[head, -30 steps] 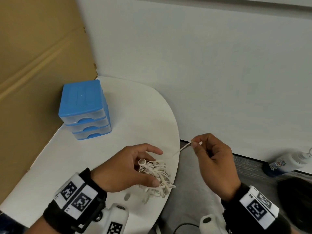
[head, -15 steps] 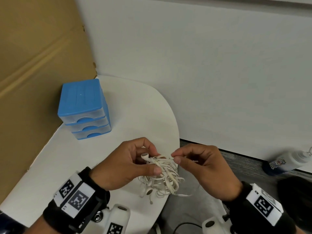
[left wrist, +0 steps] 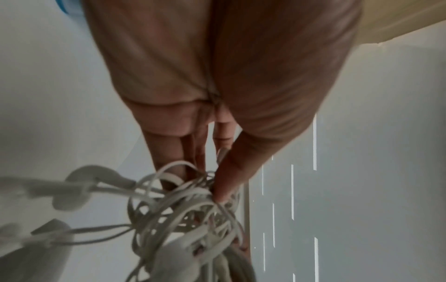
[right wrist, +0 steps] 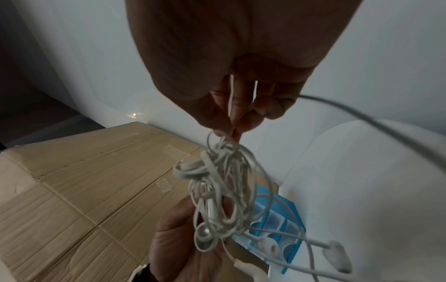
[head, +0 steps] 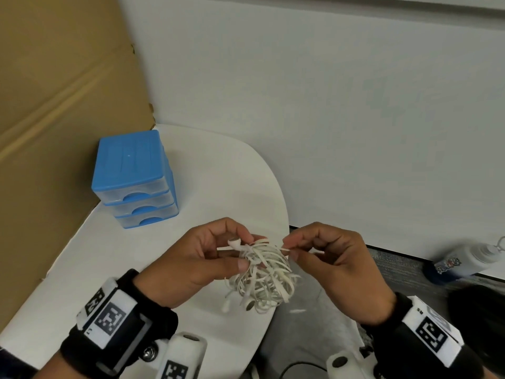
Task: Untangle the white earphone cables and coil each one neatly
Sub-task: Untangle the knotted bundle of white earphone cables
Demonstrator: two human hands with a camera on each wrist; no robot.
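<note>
Left hand: the left hand (head: 196, 258) is grasping the tangle of white earphone cables (head: 262, 277), its thumb pressing on the near side of the bundle and its fingers curling round the far side; the left wrist view is showing the thumb tip lying against the wound strands.
Right hand: the right hand (head: 333, 266) is pinching one strand at the top of the bundle between thumb and forefinger, with the other fingers curling in behind; in the right wrist view a second length of cable is running out past the little-finger side of this hand.
Earphone cables: the tangle is hanging between the two hands, touching both, just above the edge of the white table (head: 224, 173); loops are drooping below the left thumb.
Earbuds: one earbud (head: 234, 242) is sticking up beside the left forefinger; others are dangling under the bundle, below both hands, and whether they are touching the table I cannot tell.
Wrist bands: black bands with printed square markers are sitting on both wrists, nearer the camera than the hands.
Drawer unit: a small blue three-drawer unit (head: 134, 179) is standing on the table beyond the left hand, well apart from it.
Cardboard: a brown cardboard sheet (head: 62, 105) is leaning up beyond and to the left of the left hand, behind the drawers.
Bottle: a white bottle (head: 464, 258) is lying on the floor to the right of the right hand, well apart.
Wall: a pale wall (head: 328, 105) is rising beyond both hands.
</note>
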